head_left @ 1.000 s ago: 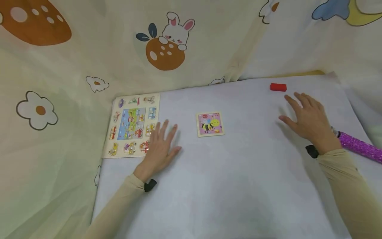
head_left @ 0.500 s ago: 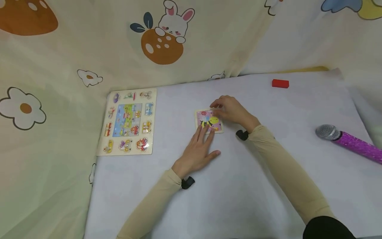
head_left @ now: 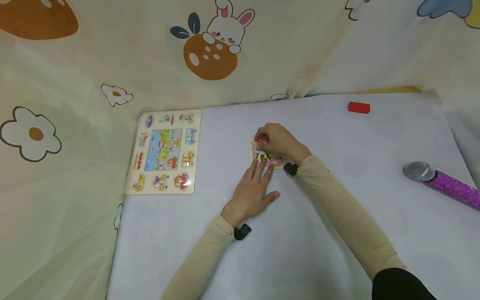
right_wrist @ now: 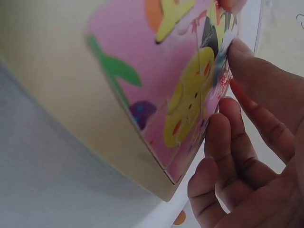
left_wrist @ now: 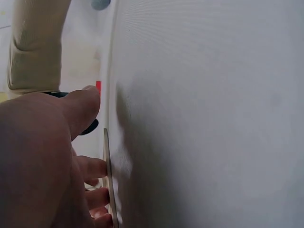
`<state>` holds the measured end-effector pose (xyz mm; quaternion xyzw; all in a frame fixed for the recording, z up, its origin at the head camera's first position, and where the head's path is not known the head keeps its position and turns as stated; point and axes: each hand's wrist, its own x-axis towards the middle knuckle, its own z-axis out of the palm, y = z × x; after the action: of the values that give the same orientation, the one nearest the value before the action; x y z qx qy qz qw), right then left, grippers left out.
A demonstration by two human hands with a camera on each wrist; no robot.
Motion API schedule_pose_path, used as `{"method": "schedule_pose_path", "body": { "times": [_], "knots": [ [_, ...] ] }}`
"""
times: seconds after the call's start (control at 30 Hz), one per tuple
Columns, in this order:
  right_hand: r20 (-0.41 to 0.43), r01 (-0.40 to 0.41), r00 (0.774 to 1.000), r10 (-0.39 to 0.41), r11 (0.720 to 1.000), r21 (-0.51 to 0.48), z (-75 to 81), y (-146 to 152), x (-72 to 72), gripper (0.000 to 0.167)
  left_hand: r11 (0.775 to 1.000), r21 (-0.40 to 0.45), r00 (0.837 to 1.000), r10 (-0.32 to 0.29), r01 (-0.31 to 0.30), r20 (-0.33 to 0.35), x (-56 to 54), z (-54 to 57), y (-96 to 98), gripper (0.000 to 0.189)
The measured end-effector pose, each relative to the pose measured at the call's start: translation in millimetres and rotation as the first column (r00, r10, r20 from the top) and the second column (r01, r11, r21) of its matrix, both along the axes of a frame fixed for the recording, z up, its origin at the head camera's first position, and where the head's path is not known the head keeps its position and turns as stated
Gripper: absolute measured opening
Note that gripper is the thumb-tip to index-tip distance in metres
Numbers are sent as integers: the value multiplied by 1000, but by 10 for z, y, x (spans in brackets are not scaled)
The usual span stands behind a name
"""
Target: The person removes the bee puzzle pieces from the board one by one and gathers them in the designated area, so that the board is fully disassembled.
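Nearest me, on the pale table point(head_left: 311, 250), the left hand point(head_left: 249, 191) reaches in from seven o'clock, fingers straight and spread, their tips resting on the puzzle's lower edge and gripping nothing; the bee puzzle point(head_left: 275, 161) itself lies at the centre of the dial, on the table between the two hands; at one o'clock the right hand point(head_left: 279, 139) arches over its upper part, thumb and fingers bent close together, the thumb on its face, though whether they pinch a piece I cannot tell; the work looks barely begun to me, the hands being set in place, while every piece I can see sits in its frame and none lies loose, so the handling of the pieces seems all left; the covered upper part I cannot judge; against half a second ago, the right hand has shifted towards nine o'clock across the puzzle, hiding more of the bee, while the left fingers keep to much the same edge; farther off, the board point(head_left: 148, 179) lies at nine o'clock, the mic point(head_left: 450, 185) just past three, and the red block point(head_left: 358, 108) at two, all untouched; beyond them hangs the printed curtain point(head_left: 150, 75).
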<state>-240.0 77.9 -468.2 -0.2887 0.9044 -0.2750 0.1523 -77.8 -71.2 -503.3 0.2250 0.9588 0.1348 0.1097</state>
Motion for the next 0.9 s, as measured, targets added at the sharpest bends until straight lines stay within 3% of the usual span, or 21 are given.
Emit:
{"method": "schedule_pose_path", "body": {
  "times": [0.43,0.9],
  "knots": [
    [51,9,999,-12,998,61,9,-51,-20,25,1000,6,1000,-2,2,3,-15,-33,-4,82],
    [66,29,998,-25,998,-52,-24,-34,-31,28,1000,10,1000,8,-8,24,-25,-20,-1,81]
  ]
}}
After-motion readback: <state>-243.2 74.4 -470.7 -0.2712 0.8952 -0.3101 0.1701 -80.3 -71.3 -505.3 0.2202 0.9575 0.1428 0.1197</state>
